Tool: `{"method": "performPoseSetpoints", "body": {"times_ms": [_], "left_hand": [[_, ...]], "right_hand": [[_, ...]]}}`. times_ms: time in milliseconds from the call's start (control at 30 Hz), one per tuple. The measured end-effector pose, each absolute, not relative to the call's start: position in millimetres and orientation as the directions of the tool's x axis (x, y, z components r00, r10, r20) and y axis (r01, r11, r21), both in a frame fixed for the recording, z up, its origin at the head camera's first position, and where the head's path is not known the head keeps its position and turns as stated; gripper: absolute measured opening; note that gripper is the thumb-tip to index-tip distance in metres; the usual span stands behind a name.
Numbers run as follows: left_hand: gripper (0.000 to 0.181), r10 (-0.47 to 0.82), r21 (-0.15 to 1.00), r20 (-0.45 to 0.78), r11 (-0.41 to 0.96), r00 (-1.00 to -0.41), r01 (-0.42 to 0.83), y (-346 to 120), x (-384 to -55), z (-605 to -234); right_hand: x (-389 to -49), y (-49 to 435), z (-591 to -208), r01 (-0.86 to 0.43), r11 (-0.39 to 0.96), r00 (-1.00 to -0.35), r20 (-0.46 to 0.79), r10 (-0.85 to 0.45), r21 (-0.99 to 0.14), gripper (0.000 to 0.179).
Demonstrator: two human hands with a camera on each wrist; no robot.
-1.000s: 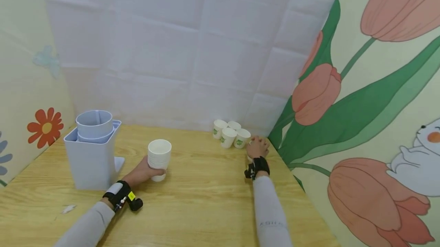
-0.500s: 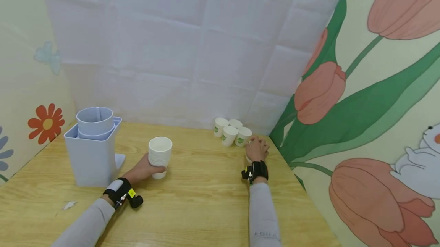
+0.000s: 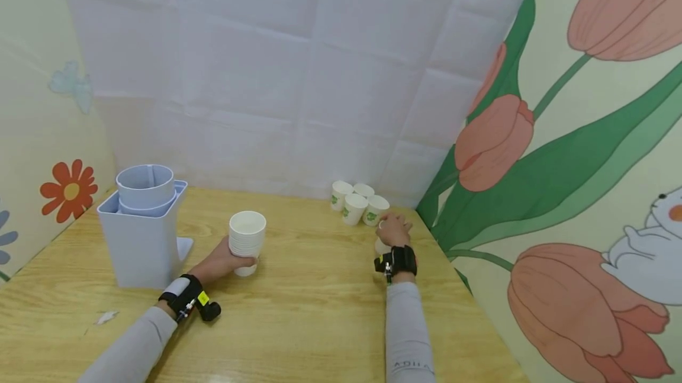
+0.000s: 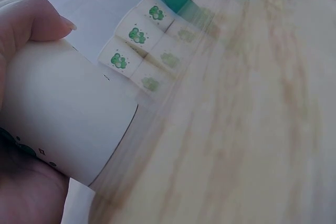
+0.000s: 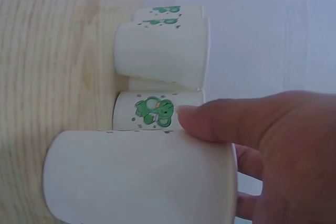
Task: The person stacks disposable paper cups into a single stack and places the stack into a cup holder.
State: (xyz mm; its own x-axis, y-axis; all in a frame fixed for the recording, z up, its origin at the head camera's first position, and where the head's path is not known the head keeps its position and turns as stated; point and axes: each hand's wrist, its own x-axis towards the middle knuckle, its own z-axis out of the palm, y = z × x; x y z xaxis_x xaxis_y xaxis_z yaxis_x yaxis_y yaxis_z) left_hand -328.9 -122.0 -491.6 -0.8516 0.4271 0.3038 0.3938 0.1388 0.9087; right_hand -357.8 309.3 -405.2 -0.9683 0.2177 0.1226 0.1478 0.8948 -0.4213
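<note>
On the left side of the head view, my left hand (image 3: 221,261) grips a tall stack of white paper cups (image 3: 247,240), kept upright with its rims up. The left wrist view shows the thumb lying across the lowest cup (image 4: 68,103). Far to the right, my right hand (image 3: 394,231) holds a single paper cup (image 5: 136,177) by its rim, the thumb (image 5: 205,121) on the near side and fingers behind. That cup is mostly hidden by the hand in the head view. Right beside it stands a cluster of several paper cups (image 3: 354,210) with green bear prints.
A pale blue square bin (image 3: 141,247) with round containers (image 3: 146,189) nested in it stands at the left. A small white scrap (image 3: 106,317) lies on the wooden table (image 3: 309,312). White cloth (image 3: 240,75) hangs behind, and a tulip-printed wall (image 3: 554,193) borders the right.
My right forearm has swung slightly left, and the right hand has shifted a little left, so more of its cup shows. The left hand and its stack stay put.
</note>
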Motion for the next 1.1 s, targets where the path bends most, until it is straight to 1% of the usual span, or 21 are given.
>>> {"method": "performPoseSetpoints", "body": {"times_ms": [100, 233, 433, 533, 700, 800, 967, 1100], "left_hand": [[0.066, 0.426, 0.908, 0.303, 0.142, -0.852, 0.394, -122, -330, -491], [0.067, 0.428, 0.908, 0.306, 0.136, -0.851, 0.395, -122, -330, -491], [0.067, 0.422, 0.917, 0.293, 0.13, -0.858, 0.377, -120, -328, -493], [0.068, 0.423, 0.92, 0.285, 0.132, -0.86, 0.37, -121, -328, -494], [0.071, 0.43, 0.92, 0.284, 0.128, -0.857, 0.37, -122, -330, -494], [0.071, 0.425, 0.924, 0.273, 0.134, -0.863, 0.358, -121, -330, -494], [0.071, 0.426, 0.92, 0.274, 0.144, -0.862, 0.364, -121, -330, -493], [0.069, 0.425, 0.916, 0.287, 0.139, -0.858, 0.375, -121, -328, -492]], "right_hand": [[-352, 303, -399, 0.096, 0.897, -0.974, 0.145, 0.173, -0.431, 0.042], [-352, 295, -397, 0.08, 0.89, -0.981, 0.122, 0.15, -0.45, 0.045], [-353, 283, -396, 0.01, 0.931, -0.993, 0.106, 0.052, -0.365, 0.045], [-352, 277, -395, -0.018, 0.938, -0.999, 0.054, 0.001, -0.345, 0.043], [-351, 264, -391, -0.026, 0.954, -0.996, -0.078, -0.051, -0.3, 0.051], [-350, 256, -390, -0.063, 0.953, -0.989, -0.112, -0.1, -0.296, 0.057], [-348, 240, -388, -0.192, 0.933, -0.968, -0.097, -0.231, -0.306, 0.057], [-347, 223, -387, -0.286, 0.888, -0.945, -0.048, -0.324, -0.36, 0.055]]}}
